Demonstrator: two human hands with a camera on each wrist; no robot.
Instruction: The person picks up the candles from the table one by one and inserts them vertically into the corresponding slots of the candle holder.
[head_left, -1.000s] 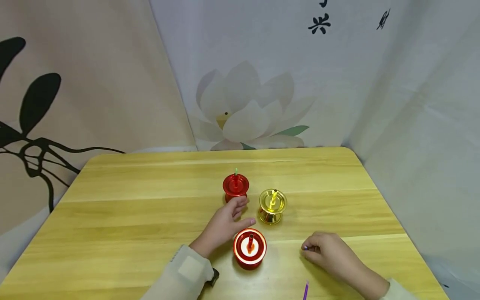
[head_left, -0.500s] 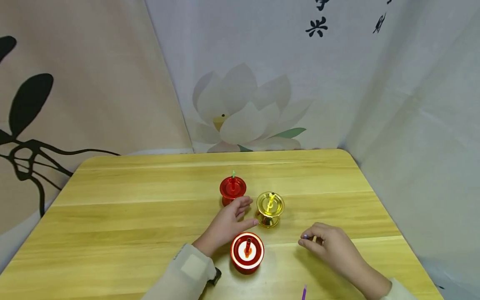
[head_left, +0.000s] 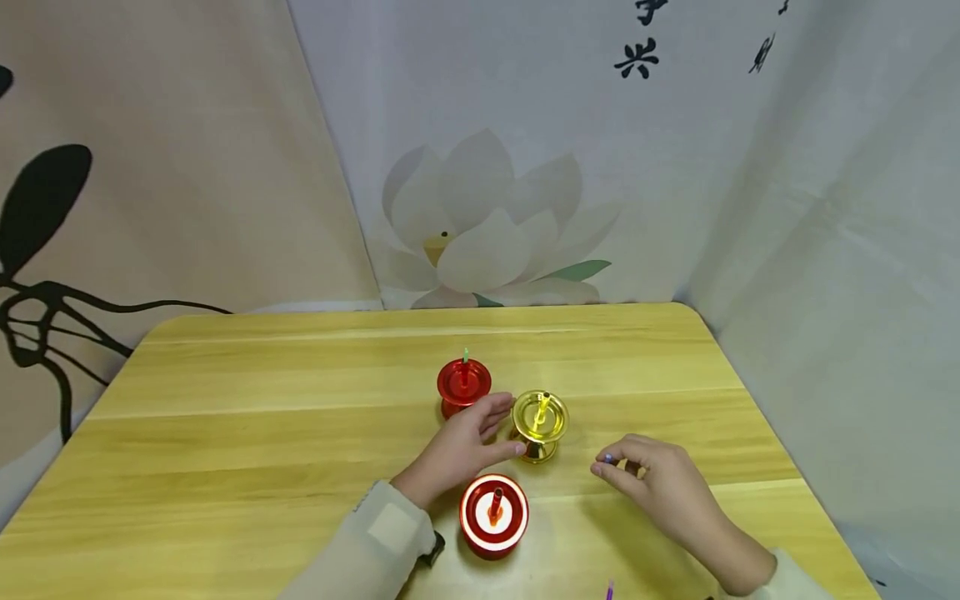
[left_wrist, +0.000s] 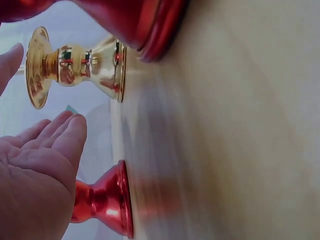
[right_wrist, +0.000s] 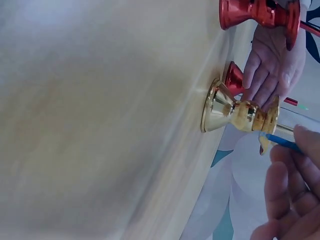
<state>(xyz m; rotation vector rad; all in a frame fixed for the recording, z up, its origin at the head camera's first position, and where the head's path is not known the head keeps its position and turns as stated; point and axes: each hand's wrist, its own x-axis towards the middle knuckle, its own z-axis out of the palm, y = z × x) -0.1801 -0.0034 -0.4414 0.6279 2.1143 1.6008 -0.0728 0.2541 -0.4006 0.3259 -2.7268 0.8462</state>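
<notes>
My right hand (head_left: 663, 483) pinches a thin blue stick (right_wrist: 284, 142), like a slim candle, between thumb and fingertips. It hovers above the table, to the right of the gold candle holder (head_left: 553, 423). The gold one stands upright with a spike rising from its dish. My left hand (head_left: 461, 450) has its fingers stretched out and thumb apart, beside the gold holder's left side; whether it touches is unclear. Behind that hand is a red candle holder (head_left: 453, 383) with a green-tipped stick in its spike. Another red candle holder (head_left: 491, 546) stands nearest me, its spike bare.
A purple stick (head_left: 610, 592) lies at the front of the wooden table (head_left: 247, 433), cut off by the frame. A hanging cloth (head_left: 510, 92) with a printed lotus closes off the back and sides.
My right hand has risen and moved forward with the blue stick. My left hand has slid slightly right towards the gold candle holder. The head view has shifted a little.
</notes>
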